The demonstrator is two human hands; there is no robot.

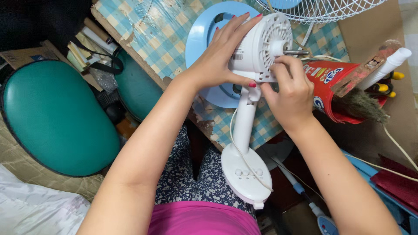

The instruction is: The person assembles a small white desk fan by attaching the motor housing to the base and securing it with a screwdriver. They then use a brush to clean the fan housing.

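A white table fan body lies tilted over my lap, its oval base (246,172) with several buttons toward me and its motor housing (263,45) up on the table edge. A bare metal shaft (297,52) sticks out of the housing. My left hand (222,54) wraps the back of the housing. My right hand (291,89) pinches at the housing's lower front rim, just under the shaft; what its fingertips hold is hidden. A white cord (237,141) runs along the fan's neck.
A light blue round fan part (201,32) lies on the checked tablecloth (159,37). A white wire grille (322,8) is at the top. A red container (325,82) with tools and a brush sits to the right. A green stool (54,117) stands at the left.
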